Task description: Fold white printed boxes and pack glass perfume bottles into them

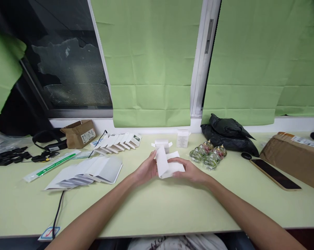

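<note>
Both my hands meet at the table's middle on a white cardboard box blank (165, 165). My left hand (146, 170) pinches its left edge, with one flap standing up. My right hand (189, 170) grips its right side from below. Behind it stand an open white box (162, 143) and a shut white box (182, 138). Several small glass bottles (208, 155) cluster just right of my right hand.
Flat white box blanks (91, 171) fan out at the left, with smaller ones (117, 141) behind. A brown carton (79, 133), black cables (8, 155), a black bag (228, 134), a phone (274, 174) and a brown parcel (294, 157) lie around the pale green table (157, 208).
</note>
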A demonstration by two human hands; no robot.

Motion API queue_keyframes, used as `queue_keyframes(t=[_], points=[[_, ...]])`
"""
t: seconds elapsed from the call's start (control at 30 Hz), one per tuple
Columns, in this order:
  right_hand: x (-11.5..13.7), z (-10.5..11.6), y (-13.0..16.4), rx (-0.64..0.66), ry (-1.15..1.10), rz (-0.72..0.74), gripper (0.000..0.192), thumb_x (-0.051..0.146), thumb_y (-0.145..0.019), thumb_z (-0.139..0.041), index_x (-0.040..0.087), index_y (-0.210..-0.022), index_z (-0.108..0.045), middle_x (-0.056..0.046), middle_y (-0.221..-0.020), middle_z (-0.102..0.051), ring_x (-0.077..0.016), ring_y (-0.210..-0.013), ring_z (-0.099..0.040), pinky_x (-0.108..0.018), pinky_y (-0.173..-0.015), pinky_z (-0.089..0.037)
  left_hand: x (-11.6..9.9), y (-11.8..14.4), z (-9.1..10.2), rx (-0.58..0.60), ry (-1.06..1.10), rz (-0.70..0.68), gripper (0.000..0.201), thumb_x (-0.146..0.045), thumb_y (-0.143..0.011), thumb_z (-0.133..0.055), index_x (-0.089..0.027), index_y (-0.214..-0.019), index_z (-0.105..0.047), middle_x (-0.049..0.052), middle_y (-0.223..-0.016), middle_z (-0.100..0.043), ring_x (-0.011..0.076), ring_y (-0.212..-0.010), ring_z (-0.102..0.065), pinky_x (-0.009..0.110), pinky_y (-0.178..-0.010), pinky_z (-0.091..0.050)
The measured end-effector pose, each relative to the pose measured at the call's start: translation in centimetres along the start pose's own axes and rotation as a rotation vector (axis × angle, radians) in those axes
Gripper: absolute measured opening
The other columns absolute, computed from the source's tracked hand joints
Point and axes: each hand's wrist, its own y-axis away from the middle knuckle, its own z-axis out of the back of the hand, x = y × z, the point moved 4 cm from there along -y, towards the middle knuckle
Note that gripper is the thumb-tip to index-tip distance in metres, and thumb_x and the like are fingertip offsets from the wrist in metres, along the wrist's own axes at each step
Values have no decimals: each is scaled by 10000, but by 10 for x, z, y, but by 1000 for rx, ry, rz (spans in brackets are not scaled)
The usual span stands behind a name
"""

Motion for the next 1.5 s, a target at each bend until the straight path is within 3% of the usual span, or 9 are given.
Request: queue_keyframes(t=[0.13, 0.27, 0.5, 0.7, 0.87, 0.97, 1.1, 1.3, 1.5], points=[[2, -5, -1, -68, 12, 32, 457, 476, -873, -725, 282, -1285, -692, -69, -1256, -670, -254, -1012, -634, -343, -755, -552, 1, 4, -7, 108, 81, 55, 596, -662, -919, -625, -306, -1340, -398, 105, -1324, -627, 282, -1148, -676, 445, -875, -593], [-2, -8, -2, -123, 18, 56, 467, 441, -879, -707, 292, -1318, -645, -60, -1139, -676, -202, -812, -609, -331, -696, -534, 4, 4, -8, 98, -5, -31, 838, -474, -859, -789, -342, -1477, -240, 142, -1422, -578, 308, -1213, -651, 489, -908, -594], [-7, 6, -1, -371, -61, 120, 729, 471, -923, -658, 390, -1528, -261, -67, -1227, -618, -192, -810, -657, -379, -749, -583, 16, -1, -4, 95, -21, -78, 789, -428, -930, -691, -311, -1585, -267, 140, -1568, -490, 352, -1379, -528, 504, -1052, -506], [-20, 13, -8, -271, -172, -6, 535, 703, -963, -483, 230, -1173, -619, -36, -787, -668, -223, -650, -656, -408, -669, -580, 24, -4, 2, 87, -79, -48, 610, -427, -928, -694, -229, -1467, -489, 152, -1412, -633, 362, -1267, -605, 483, -977, -520], [-23, 10, -6, -227, -120, -34, 471, 638, -849, -728, 223, -1051, -632, -9, -833, -655, -150, -574, -611, -288, -501, -514, 21, 0, -8, 177, -4, -70, 629, -457, -904, -734, -225, -1446, -519, 158, -1417, -634, 353, -1270, -619, 509, -1039, -499], [-23, 5, -3, -196, -44, -66, 495, 631, -859, -723, 201, -1100, -673, -5, -742, -632, -123, -485, -525, -243, -387, -383, 21, 2, -12, 207, 23, -66, 628, -448, -906, -739, -232, -1454, -517, 151, -1453, -611, 341, -1278, -620, 501, -1052, -503], [-21, -1, -3, -180, -55, -30, 495, 614, -867, -725, 196, -1131, -708, -20, -770, -656, -136, -544, -536, -255, -434, -411, 26, 0, -10, 162, -144, -38, 541, -503, -909, -721, -186, -1340, -640, 147, -1364, -681, 350, -1230, -646, 479, -1016, -520], [-30, 0, -4, -217, -32, -69, 517, 664, -901, -648, 163, -776, -662, 6, -607, -578, -125, -469, -509, -245, -390, -386, 27, 0, -9, 183, -218, -16, 541, -532, -893, -729, -167, -1290, -687, 144, -1296, -719, 343, -1172, -672, 445, -977, -538], [-31, 5, -6, -281, 33, -35, 539, 662, -945, -581, 162, -756, -649, 16, -577, -541, -115, -424, -472, -244, -354, -322, 30, -4, -5, 132, -163, -4, 563, -596, -963, -594, -138, -1280, -677, 144, -1121, -743, 277, -982, -690, 382, -809, -571]])
